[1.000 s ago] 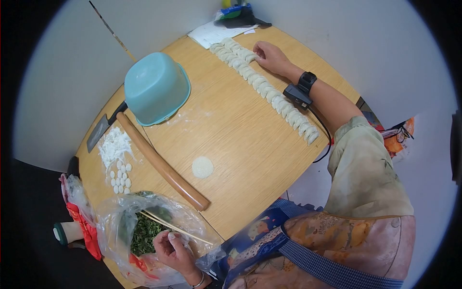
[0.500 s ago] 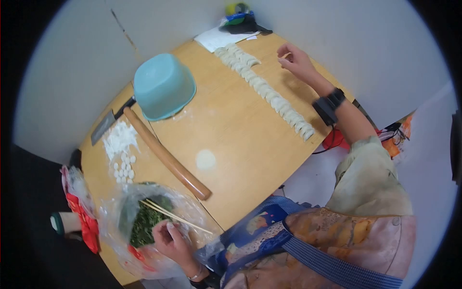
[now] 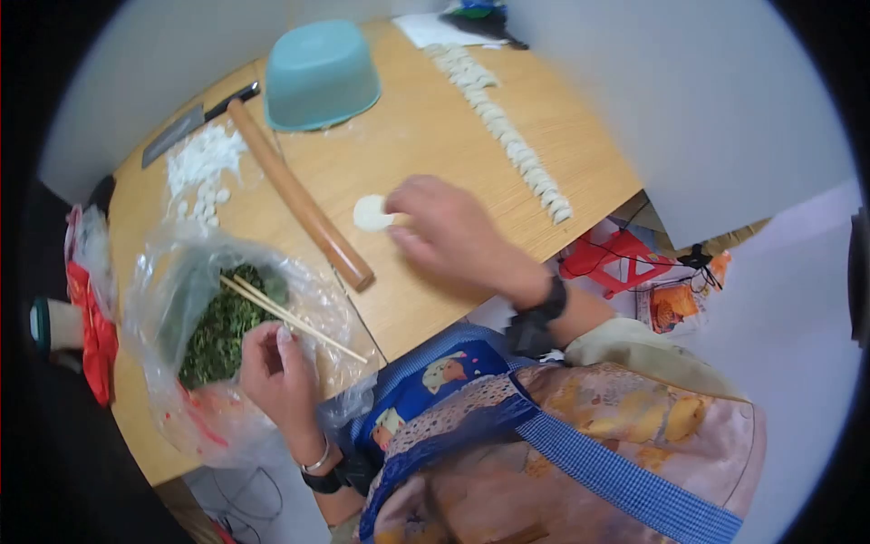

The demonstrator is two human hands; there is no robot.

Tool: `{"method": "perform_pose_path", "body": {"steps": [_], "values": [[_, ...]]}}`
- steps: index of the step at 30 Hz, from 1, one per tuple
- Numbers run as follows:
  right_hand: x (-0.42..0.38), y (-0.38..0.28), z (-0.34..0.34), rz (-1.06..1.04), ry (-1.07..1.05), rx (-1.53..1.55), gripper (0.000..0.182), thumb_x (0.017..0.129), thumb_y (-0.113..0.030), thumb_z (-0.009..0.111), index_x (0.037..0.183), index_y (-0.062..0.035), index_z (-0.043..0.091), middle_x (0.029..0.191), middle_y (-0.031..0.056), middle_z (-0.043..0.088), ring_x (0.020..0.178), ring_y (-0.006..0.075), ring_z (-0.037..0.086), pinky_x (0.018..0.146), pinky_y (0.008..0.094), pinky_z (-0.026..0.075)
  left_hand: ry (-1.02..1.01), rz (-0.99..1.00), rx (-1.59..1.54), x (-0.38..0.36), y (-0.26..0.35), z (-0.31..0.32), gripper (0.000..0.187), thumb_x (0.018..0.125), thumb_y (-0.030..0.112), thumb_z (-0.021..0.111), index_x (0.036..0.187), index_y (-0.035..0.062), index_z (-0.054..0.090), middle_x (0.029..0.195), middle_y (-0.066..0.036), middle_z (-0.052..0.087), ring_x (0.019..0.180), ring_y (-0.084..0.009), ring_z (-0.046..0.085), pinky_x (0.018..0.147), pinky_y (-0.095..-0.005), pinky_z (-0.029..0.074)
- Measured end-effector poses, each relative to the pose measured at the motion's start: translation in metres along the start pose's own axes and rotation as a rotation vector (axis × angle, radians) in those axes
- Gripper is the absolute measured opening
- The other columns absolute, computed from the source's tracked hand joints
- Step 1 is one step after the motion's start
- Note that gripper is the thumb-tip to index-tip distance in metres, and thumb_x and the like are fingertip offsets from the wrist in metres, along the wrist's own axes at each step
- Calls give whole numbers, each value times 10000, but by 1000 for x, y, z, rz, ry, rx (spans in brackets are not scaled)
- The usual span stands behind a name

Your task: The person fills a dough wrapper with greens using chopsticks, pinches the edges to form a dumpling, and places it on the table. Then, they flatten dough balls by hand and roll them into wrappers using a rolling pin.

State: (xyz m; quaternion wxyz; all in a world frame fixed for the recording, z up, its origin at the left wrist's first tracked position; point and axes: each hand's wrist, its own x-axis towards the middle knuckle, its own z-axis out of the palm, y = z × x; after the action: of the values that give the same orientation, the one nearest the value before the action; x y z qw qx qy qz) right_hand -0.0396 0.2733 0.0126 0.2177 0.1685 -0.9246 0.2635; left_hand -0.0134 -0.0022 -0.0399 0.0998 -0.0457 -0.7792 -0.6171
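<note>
Had the left hand (image 3: 279, 376) loosely curled at a clear bag (image 3: 168, 272) of chopped greens (image 3: 217, 335), just beside chopsticks (image 3: 319, 332) slanting across the bag; could not tell whether gripping anything there. Held the right hand (image 3: 453, 227), blurred and bent at the fingers, at the right edge of a round dough wrapper (image 3: 370, 214) lying flat on the table (image 3: 412, 304) (could not tell whether pinching or merely touching). Saw a rolling pin (image 3: 299, 198) left of the wrapper, then small dough pieces (image 3: 208, 199) beside white flour (image 3: 204, 156). Farther off, saw a long row of dumplings (image 3: 512, 145), a cleaver (image 3: 172, 136), an upturned blue basin (image 3: 317, 77) and white paper (image 3: 435, 32) at the far edge.
</note>
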Motion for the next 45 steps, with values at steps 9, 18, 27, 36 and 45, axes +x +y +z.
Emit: {"method": "perform_pose_path", "body": {"steps": [9, 18, 27, 36, 45], "values": [[17, 17, 61, 75, 37, -147, 260, 821, -181, 720, 978, 7, 631, 997, 166, 602, 1012, 351, 566, 843, 460, 469, 12, 23, 5, 2, -2, -2, 58, 936, 24, 612, 981, 0, 639, 803, -11, 632, 714, -67, 578, 653, -219, 472], [18, 16, 55, 49, -10, -106, 233, 792, -165, 730, 942, -22, 624, 996, 146, 596, 995, 344, 559, 817, 455, 460, 20, -11, 40, 1, 0, -1, 49, 937, 30, 607, 960, -1, 636, 799, -13, 622, 707, -72, 571, 647, -220, 463], [15, 15, 53, 131, -46, -70, 226, 778, -149, 742, 926, -37, 613, 964, 140, 588, 978, 346, 549, 832, 455, 451, 10, -17, 7, 1, -2, -3, 55, 935, 8, 601, 979, -2, 631, 811, -13, 622, 704, -68, 566, 647, -211, 461], [18, 15, 52, 217, -100, 48, 172, 784, -111, 711, 879, -56, 579, 914, 132, 601, 934, 349, 558, 802, 455, 442, -9, -39, 3, 1, 4, -3, 47, 945, 8, 592, 976, 0, 625, 815, -5, 608, 723, -63, 565, 652, -203, 454], [16, 22, 50, 215, -97, 35, 57, 819, -84, 629, 855, -43, 613, 878, 149, 625, 870, 351, 586, 777, 462, 463, -21, -23, -26, 1, -3, -4, 60, 952, 10, 584, 996, -3, 622, 841, -19, 617, 750, -74, 572, 682, -208, 460]]}}
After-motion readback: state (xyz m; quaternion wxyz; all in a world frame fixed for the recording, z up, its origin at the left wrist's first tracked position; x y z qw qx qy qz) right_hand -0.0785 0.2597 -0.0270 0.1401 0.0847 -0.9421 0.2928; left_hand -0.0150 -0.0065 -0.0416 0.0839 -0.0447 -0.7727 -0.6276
